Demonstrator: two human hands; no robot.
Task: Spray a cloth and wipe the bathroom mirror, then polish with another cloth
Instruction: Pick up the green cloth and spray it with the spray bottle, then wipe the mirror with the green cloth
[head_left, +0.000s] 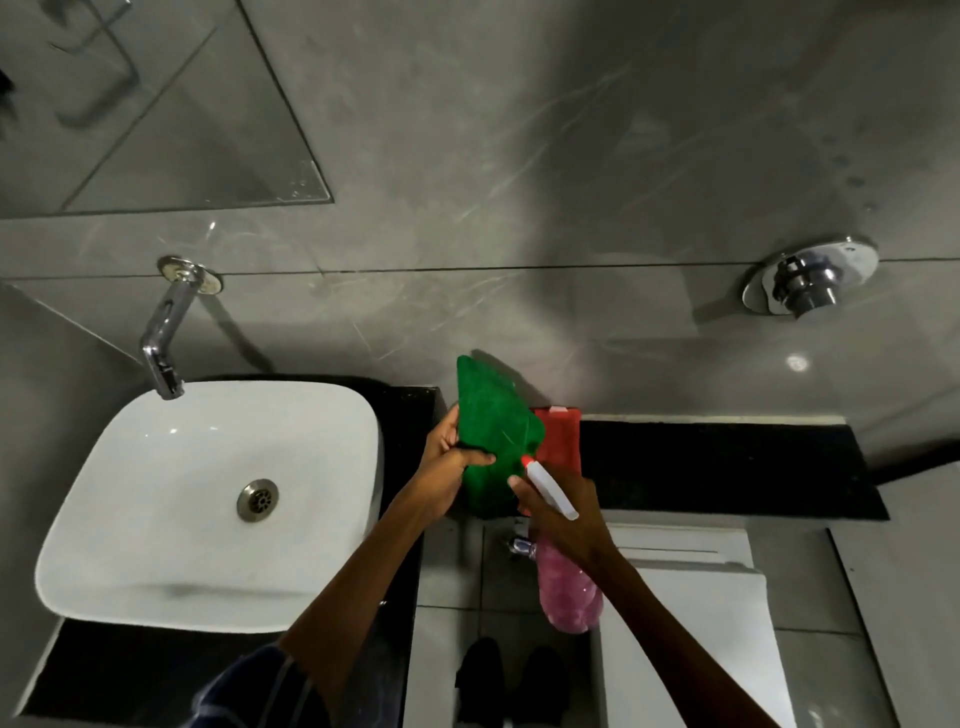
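Nearest, the right hand (563, 512) grips a pink spray bottle (569, 582), nozzle almost touching the green cloth (493, 436) pinched upright by the left hand (452, 457). Better to back off slightly, misting evenly; the mirror (156, 119) sits far left.

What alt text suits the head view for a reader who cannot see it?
A person's left hand holds up a green cloth while the right hand aims a pink spray bottle at it, beside a white basin; a red cloth lies on the black counter.
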